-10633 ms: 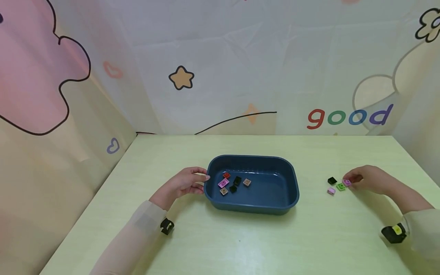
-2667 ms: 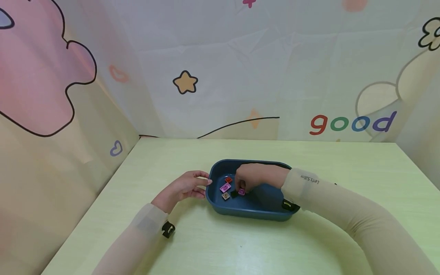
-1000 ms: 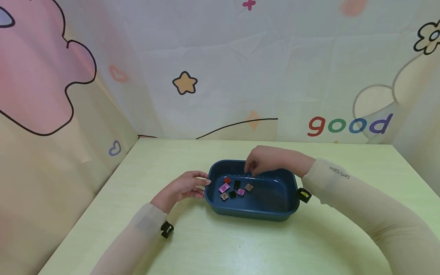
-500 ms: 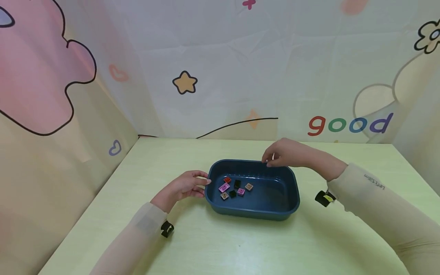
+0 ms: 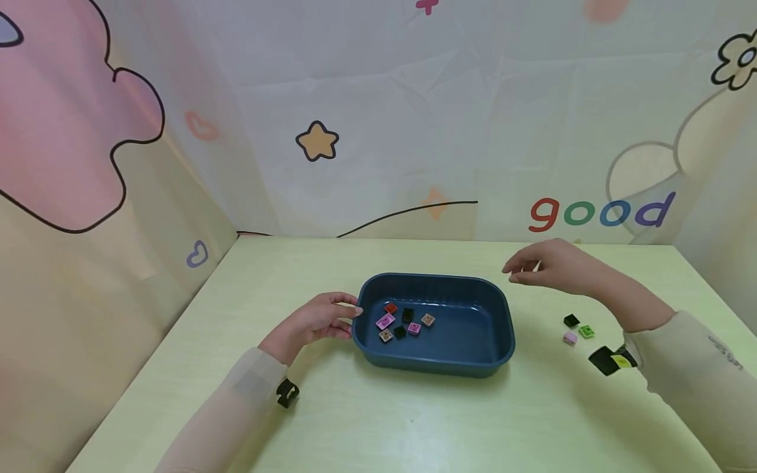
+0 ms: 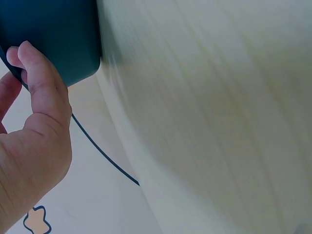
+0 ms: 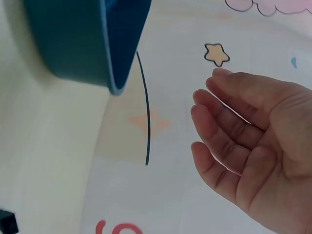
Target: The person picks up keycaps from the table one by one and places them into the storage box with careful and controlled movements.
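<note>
Resting the relaxed left hand (image 5: 310, 322) against the left end of a dark blue plastic bin (image 5: 437, 369) of small multicoloured plastic blocks (image 5: 385, 320), centre frame. Hovering the loose, empty right hand (image 5: 556, 268) upper-left of a black block (image 5: 571, 320), lime-green block (image 5: 586, 332) and pale pink block (image 5: 570, 338) on the desk (image 5: 355, 427).

Another brick (image 5: 414, 329), apparently pink, now sits in the tub (image 5: 464, 334), right fingers (image 7: 215, 130) withdrawn.

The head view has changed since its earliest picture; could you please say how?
The right hand moved the small magenta block leftward from the table into the blue tray, released it and withdrew rightward. The left hand, tray and other blocks stayed about put.
</note>
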`<state>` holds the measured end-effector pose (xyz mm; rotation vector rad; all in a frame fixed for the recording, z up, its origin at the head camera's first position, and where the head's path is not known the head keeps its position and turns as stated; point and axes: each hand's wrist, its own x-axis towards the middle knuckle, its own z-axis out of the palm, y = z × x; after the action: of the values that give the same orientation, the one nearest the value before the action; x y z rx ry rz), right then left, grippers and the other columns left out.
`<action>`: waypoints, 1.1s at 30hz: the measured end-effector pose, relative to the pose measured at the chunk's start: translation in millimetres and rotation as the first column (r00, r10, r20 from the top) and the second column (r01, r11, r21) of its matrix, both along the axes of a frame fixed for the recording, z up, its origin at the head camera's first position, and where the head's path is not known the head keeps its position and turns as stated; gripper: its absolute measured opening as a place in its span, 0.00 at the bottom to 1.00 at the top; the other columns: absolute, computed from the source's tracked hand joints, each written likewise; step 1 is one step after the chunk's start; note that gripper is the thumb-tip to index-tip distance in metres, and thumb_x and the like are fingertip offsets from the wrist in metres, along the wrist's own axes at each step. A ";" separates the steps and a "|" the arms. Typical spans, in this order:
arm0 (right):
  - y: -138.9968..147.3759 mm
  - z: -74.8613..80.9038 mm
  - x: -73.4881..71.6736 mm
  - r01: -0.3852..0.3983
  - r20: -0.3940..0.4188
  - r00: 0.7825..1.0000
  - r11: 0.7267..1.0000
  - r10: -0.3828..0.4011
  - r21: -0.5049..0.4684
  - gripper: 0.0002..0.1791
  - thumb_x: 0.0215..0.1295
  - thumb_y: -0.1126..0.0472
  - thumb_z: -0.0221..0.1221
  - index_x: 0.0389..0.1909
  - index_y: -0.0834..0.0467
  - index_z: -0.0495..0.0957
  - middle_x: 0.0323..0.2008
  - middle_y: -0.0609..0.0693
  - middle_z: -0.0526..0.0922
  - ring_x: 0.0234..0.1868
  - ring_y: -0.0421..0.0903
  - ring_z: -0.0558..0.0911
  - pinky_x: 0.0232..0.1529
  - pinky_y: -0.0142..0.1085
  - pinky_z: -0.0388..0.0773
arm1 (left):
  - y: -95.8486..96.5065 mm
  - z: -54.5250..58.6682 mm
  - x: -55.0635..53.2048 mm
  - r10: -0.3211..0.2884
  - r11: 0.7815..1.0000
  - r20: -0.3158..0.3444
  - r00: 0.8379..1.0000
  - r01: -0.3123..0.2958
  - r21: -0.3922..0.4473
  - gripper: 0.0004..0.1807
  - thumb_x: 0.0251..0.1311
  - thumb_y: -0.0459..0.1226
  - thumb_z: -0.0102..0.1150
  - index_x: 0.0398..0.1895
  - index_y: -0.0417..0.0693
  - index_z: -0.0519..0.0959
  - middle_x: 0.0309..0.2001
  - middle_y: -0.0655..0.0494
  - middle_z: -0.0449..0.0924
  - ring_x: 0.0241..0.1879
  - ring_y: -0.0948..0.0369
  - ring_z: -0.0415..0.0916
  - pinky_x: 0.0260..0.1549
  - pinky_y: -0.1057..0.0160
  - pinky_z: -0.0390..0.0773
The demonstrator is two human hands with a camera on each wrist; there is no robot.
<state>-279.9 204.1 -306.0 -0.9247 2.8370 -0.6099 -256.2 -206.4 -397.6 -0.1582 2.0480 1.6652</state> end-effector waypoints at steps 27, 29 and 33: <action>99.2 -58.6 23.8 0.207 0.032 0.978 0.978 -0.206 -0.019 0.17 0.70 0.59 0.64 0.54 0.66 0.83 0.45 0.55 0.89 0.38 0.16 0.71 0.40 0.27 0.80 | 1.3 0.8 1.7 0.004 1.000 0.007 1.000 -0.004 0.000 0.14 0.74 0.35 0.56 0.58 0.39 0.72 0.29 0.56 0.83 0.23 0.64 0.81 0.27 0.71 0.84; 107.3 -65.0 24.8 0.213 0.046 0.976 0.977 -0.212 -0.010 0.19 0.69 0.60 0.65 0.55 0.67 0.82 0.46 0.57 0.88 0.38 0.15 0.69 0.39 0.27 0.80 | 1.2 1.2 1.3 -0.004 1.000 0.005 1.000 0.004 0.005 0.14 0.74 0.35 0.56 0.58 0.39 0.72 0.30 0.56 0.82 0.23 0.64 0.81 0.27 0.71 0.84; 121.2 -77.6 23.6 0.188 0.067 0.980 0.982 -0.190 0.029 0.22 0.65 0.61 0.68 0.56 0.70 0.80 0.49 0.62 0.87 0.39 0.14 0.69 0.37 0.27 0.80 | 0.0 0.5 0.7 -0.001 1.000 0.004 1.000 0.001 0.005 0.14 0.74 0.35 0.56 0.57 0.39 0.72 0.30 0.56 0.82 0.23 0.64 0.81 0.27 0.71 0.84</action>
<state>-256.2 325.2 -383.6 -0.6212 2.8826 -0.6142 -255.5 -206.4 -397.1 -0.1590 2.0410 1.6679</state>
